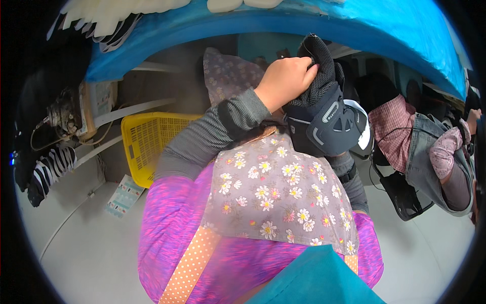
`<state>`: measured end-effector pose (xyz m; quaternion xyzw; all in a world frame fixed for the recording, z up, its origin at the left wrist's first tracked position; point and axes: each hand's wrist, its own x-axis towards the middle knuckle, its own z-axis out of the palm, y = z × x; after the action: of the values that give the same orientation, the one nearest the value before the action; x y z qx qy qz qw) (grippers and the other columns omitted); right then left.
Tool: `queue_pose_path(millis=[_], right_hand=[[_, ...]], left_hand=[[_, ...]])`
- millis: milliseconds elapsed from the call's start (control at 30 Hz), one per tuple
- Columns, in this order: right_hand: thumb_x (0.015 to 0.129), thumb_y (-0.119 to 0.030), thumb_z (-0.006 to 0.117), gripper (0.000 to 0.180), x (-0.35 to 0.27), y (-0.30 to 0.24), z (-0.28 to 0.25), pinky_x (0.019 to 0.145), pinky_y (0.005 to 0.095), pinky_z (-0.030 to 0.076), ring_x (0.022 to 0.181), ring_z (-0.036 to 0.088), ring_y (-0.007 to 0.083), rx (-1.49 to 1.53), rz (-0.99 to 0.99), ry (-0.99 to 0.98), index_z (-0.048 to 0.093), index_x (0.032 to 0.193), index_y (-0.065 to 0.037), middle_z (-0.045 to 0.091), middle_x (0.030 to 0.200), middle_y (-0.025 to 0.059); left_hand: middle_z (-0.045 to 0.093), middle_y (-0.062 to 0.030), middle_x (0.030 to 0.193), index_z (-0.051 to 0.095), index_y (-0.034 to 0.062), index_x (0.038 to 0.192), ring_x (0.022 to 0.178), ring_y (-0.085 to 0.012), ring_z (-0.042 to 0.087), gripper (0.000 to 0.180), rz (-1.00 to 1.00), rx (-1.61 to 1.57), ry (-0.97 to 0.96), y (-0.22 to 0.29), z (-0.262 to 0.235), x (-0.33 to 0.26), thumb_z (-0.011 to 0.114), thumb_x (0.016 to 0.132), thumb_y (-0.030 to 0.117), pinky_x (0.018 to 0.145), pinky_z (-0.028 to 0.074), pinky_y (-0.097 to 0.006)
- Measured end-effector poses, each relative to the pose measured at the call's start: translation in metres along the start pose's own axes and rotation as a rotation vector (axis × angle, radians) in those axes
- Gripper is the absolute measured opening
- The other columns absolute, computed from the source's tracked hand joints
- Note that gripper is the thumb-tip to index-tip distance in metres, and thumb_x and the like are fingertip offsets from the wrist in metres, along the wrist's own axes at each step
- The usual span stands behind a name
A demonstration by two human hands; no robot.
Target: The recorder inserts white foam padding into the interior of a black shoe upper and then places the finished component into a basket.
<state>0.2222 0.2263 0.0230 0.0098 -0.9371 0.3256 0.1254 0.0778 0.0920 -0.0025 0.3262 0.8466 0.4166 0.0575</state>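
Observation:
A black shoe upper (324, 122), with a mesh part at the top and smooth moulded panels below, is held up over my lap. My left hand (289, 81) is closed on the mesh edge near its top, thumb and fingers pinched together. From below, my right forearm (350, 180) reaches up to the lower end of the upper, which hides my right hand. I cannot see whether that hand is inside it or behind it. A white tag-like piece (363, 126) shows at the upper's right side. Beneath lies my flowered apron (278, 197).
A blue-covered worktable (405, 35) curves across the far side, with pale flat pieces (126, 9) on it. Left of my arm stands a yellow plastic basket (139, 147). A motor (66, 117) sits under the table at left. To the right, another person (430, 147) is seated close by.

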Motion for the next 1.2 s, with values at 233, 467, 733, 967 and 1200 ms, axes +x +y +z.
queue_pose_path(millis=[233, 467, 733, 967, 1200], right_hand=[[0.087, -0.020, 0.064, 0.054, 0.003, 0.004, -0.005, 0.096, 0.0386, 0.042, 0.114, 0.054, 0.0276, 0.008, 0.003, 0.002, 0.048, 0.134, -0.001, 0.057, 0.124, 0.0113], [0.086, -0.020, 0.065, 0.054, 0.000, 0.004, 0.000, 0.097, 0.0384, 0.041, 0.115, 0.053, 0.0273, 0.046, -0.001, -0.005, 0.048, 0.135, -0.001, 0.056, 0.125, 0.0114], [0.086, -0.019, 0.065, 0.055, 0.000, 0.008, -0.002, 0.098, 0.0381, 0.041, 0.116, 0.053, 0.0269, 0.106, 0.014, 0.002, 0.047, 0.135, -0.001, 0.055, 0.126, 0.0115], [0.086, -0.018, 0.065, 0.056, -0.006, 0.011, -0.006, 0.099, 0.0379, 0.040, 0.117, 0.052, 0.0266, 0.140, 0.038, -0.006, 0.046, 0.136, 0.000, 0.055, 0.127, 0.0116], [0.086, -0.018, 0.065, 0.057, -0.010, 0.012, -0.004, 0.099, 0.0377, 0.040, 0.118, 0.052, 0.0262, 0.161, 0.039, -0.023, 0.046, 0.137, 0.000, 0.054, 0.128, 0.0116]], left_hand=[[0.062, -0.0194, 0.075, 0.060, 0.0011, 0.085, 0.069, -0.0392, 0.061, 0.027, 0.077, 0.011, 0.114, -0.002, -0.006, 0.007, 0.056, 0.095, 0.026, 0.061, 0.048, -0.046], [0.063, -0.0174, 0.074, 0.059, 0.0044, 0.082, 0.069, -0.0386, 0.061, 0.029, 0.071, 0.092, 0.057, -0.008, 0.011, 0.004, 0.054, 0.097, 0.028, 0.059, 0.049, -0.045], [0.061, -0.0163, 0.072, 0.058, 0.0042, 0.081, 0.066, -0.0383, 0.060, 0.028, 0.081, 0.039, 0.050, 0.002, 0.011, -0.001, 0.056, 0.096, 0.027, 0.056, 0.047, -0.045], [0.061, -0.0168, 0.069, 0.059, 0.0035, 0.079, 0.064, -0.0376, 0.061, 0.028, -0.001, 0.059, 0.110, 0.005, 0.007, -0.003, 0.058, 0.094, 0.027, 0.056, 0.047, -0.045], [0.066, -0.0205, 0.072, 0.071, 0.0014, 0.084, 0.069, -0.0375, 0.065, 0.031, -0.243, 0.125, -0.195, -0.003, -0.002, -0.003, 0.058, 0.086, 0.030, 0.065, 0.053, -0.045]])
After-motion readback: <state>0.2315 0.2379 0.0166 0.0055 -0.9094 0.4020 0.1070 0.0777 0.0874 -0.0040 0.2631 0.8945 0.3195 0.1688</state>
